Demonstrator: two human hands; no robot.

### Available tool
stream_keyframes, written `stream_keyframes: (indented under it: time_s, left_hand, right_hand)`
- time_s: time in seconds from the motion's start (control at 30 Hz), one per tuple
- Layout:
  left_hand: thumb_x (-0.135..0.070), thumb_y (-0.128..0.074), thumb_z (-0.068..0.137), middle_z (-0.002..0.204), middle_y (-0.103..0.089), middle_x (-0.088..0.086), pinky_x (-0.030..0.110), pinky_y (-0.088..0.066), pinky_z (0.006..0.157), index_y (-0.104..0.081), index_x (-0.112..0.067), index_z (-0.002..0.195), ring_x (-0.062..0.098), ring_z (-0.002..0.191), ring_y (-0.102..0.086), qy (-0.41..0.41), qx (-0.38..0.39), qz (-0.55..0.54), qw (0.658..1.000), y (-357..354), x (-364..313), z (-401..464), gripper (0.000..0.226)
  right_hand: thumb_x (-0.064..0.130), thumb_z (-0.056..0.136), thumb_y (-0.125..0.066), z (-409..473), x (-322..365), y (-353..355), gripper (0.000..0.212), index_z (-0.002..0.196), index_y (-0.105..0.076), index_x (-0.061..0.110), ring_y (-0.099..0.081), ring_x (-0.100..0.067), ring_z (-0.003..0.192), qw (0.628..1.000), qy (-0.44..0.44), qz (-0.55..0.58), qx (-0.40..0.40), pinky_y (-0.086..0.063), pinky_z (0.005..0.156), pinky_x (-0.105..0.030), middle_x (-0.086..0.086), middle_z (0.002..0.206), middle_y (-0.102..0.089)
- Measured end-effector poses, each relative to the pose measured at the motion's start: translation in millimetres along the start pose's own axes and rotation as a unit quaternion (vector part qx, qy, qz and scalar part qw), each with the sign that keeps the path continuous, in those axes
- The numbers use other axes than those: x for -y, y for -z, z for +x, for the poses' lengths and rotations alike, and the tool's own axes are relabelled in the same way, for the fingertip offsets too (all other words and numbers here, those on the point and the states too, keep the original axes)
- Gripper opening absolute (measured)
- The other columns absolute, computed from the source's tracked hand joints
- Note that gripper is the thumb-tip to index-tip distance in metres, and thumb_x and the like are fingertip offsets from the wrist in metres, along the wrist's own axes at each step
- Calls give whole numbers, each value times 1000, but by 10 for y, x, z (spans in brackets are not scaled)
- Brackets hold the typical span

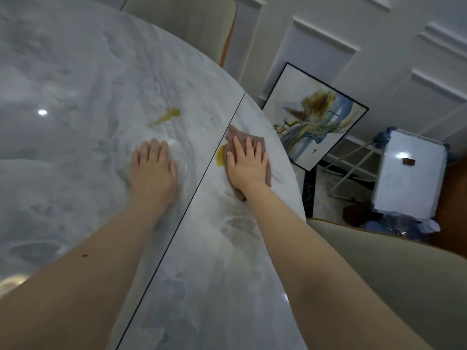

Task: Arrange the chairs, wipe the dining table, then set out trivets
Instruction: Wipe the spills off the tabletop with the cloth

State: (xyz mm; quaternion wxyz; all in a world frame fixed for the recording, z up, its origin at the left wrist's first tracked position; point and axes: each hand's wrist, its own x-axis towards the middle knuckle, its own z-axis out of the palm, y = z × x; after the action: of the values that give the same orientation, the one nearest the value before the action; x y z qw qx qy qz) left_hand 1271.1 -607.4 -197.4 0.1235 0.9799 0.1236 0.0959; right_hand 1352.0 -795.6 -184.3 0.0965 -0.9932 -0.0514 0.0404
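**Two flat hands, one cloth, two yellow spills on the marble desk**

Two bare hands are lying on the round, glossy desk [75, 72], whose grey-white marbled top is being crossed by one thin dark seam running from 7 o'clock up to 1 o'clock. The left hand [153, 168] is resting palm-down on bare stone, its fingers [154, 150] straight and slightly apart, holding nothing. The right hand [246, 164] is pressing flat on one soft, crumpled pink cloth [260, 142], fingers straight and spread over the fabric, not curled round it. The cloth is sitting just right of the seam, near the desk's curved rim at 3 o'clock.

Two yellow stains are showing: one elongated, drop-shaped smear [165, 117] at 12 o'clock of the left hand, apart from it, and one patch [221, 157] peeking out at the cloth's 9 o'clock edge, touching the cloth.

Two cream upholstered chairs are standing at the rim: one chair back [182, 24] at 12 o'clock, one rounded chair back [379, 269] at 4 o'clock. On the floor, one black-framed painting [313, 117] is leaning against the panelled wall, and one small whiteboard [409, 173] is standing beside it.
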Motion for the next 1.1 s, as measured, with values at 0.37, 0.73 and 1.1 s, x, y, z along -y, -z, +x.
stream_keyframes:
  time_s: [0.37,0.73,1.1]
  left_hand:
    - [-25,-29,101,154,-27,16,43,-12,116,-28,-5,147,34,142,-21,8,13,-7,1000,5,17,-27,50]
    - [-18,-30,101,151,-31,18,42,-12,117,-34,0,143,33,141,-25,11,-3,-39,999,9,22,-31,46]
    - [-19,-25,101,152,-29,17,42,-13,118,-30,0,144,33,142,-23,5,2,-26,1000,-10,54,-8,48]
  right_hand:
    - [52,96,-22,-386,-579,68,55,148,-27,34,-8,-24,148,942,330,-60,24,-9,119,-44,0,158,-21]
    - [45,96,-25,-582,228,-119,53,147,-31,34,-10,-29,147,958,285,-10,-7,-4,118,-45,-4,158,-21]
    - [45,99,-29,-188,-8,-72,49,148,-27,38,-7,-26,148,988,151,-9,-17,-1,119,-45,-2,159,-18]
